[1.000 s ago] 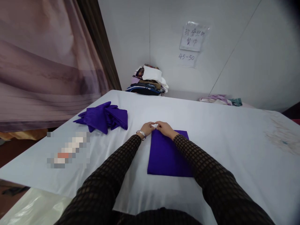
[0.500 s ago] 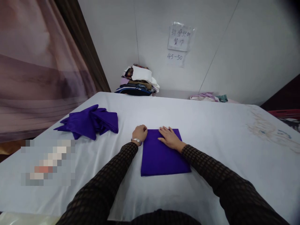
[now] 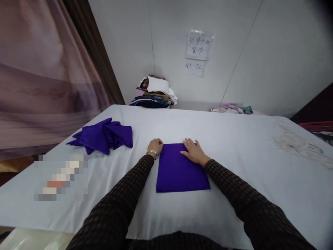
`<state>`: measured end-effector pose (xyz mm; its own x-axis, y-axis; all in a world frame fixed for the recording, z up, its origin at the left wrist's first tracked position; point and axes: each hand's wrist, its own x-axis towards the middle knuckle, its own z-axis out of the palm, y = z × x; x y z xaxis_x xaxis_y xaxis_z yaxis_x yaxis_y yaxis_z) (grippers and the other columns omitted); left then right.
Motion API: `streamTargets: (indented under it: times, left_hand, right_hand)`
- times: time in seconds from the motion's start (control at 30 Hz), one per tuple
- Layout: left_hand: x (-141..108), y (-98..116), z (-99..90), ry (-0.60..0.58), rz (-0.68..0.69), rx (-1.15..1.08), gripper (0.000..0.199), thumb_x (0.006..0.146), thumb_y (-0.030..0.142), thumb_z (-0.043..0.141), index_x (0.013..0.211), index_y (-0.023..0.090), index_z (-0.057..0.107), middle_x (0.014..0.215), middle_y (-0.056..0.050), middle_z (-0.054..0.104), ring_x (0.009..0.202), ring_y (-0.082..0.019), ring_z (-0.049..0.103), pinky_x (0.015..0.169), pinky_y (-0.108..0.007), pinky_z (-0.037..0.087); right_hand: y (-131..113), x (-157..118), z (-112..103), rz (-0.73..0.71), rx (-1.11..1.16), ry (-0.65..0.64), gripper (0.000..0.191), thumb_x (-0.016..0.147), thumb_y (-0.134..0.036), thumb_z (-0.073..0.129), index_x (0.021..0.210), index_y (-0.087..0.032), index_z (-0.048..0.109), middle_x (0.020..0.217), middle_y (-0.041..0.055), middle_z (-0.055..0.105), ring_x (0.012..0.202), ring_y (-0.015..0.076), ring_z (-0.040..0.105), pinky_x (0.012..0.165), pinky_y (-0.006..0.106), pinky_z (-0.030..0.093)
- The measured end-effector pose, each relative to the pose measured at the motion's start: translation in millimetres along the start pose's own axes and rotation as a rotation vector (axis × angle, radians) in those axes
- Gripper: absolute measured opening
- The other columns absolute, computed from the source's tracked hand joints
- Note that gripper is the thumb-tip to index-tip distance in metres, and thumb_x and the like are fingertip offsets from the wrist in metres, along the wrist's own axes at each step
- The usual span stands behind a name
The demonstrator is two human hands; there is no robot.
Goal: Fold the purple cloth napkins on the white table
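Observation:
A purple napkin [image 3: 179, 175], folded into a near-square, lies flat on the white-covered table [image 3: 234, 201]. My left hand [image 3: 155, 145], with a silver bracelet at the wrist, is closed at the napkin's far left corner, pinching it there. The very tips of those fingers are partly hidden. Flat on the far right part of the same napkin rests my right hand [image 3: 195, 152], fingers stretched out and thumb pointing left. To the left is a loose heap of purple cloths [image 3: 104, 135], apart from both hands.
Folded clothes [image 3: 156, 92] are stacked by the wall behind the table. More crumpled cloth [image 3: 231, 108] lies at the back right. A blurred-out item [image 3: 61, 178] is at the left. Handwritten paper signs [image 3: 198, 50] hang on the wall, and a curtain [image 3: 52, 80] borders the left side.
My right hand has slid rightward over the napkin, still flat on it. My left hand keeps its place at the far left corner. The view has shifted slightly.

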<state>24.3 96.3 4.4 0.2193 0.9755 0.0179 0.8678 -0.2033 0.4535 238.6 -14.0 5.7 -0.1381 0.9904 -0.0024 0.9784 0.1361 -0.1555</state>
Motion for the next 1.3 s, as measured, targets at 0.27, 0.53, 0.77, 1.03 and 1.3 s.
streamTargets:
  times: [0.27,0.53,0.77,1.03,1.3]
  left_hand:
    - [7,-4,-0.6,-0.054,-0.061,-0.052,0.011,0.075,0.022,0.058,0.081,0.019,0.067,0.086,-0.003,0.07,0.08,-0.015,0.062,0.07,-0.023,0.044]
    - [8,-4,2.6,-0.061,-0.073,-0.071,0.01,0.074,0.022,0.059,0.08,0.02,0.067,0.087,-0.002,0.07,0.081,-0.015,0.062,0.068,-0.022,0.043]
    - [8,1,-8.3,-0.068,-0.078,-0.026,0.01,0.074,0.019,0.059,0.08,0.02,0.067,0.087,-0.003,0.07,0.082,-0.017,0.063,0.07,-0.024,0.045]
    - [-52,67,17.5,-0.034,0.38,0.067,0.031,0.087,0.038,0.048,0.109,0.019,0.061,0.118,-0.009,0.061,0.115,-0.022,0.05,0.1,-0.035,0.035]
    - [-72,60,43.8,-0.159,0.497,0.255,0.078,0.084,0.066,0.032,0.139,0.011,0.035,0.148,-0.015,0.031,0.138,-0.029,0.019,0.112,-0.046,0.014]
  right_hand:
    - [-67,31,9,-0.218,0.117,-0.045,0.072,0.09,-0.06,0.023,0.142,-0.011,0.031,0.149,0.0145,0.028,0.139,0.0263,0.019,0.111,0.051,0.009]
    - [7,-3,8,-0.013,0.058,-0.053,0.069,0.091,-0.06,0.02,0.144,-0.015,0.028,0.15,0.0112,0.026,0.139,0.0251,0.018,0.11,0.05,0.009]
    - [22,-16,14,0.082,0.022,-0.014,0.07,0.091,-0.059,0.018,0.145,-0.015,0.025,0.151,0.0109,0.023,0.14,0.0244,0.016,0.11,0.048,0.012]
    - [21,-15,16,0.071,0.008,-0.012,0.065,0.093,-0.054,0.02,0.144,-0.015,0.026,0.152,0.0105,0.022,0.14,0.024,0.015,0.11,0.048,0.012]
    - [21,-15,17,0.076,0.007,-0.013,0.066,0.092,-0.054,0.023,0.144,-0.013,0.026,0.151,0.0109,0.022,0.14,0.0236,0.014,0.11,0.048,0.011]
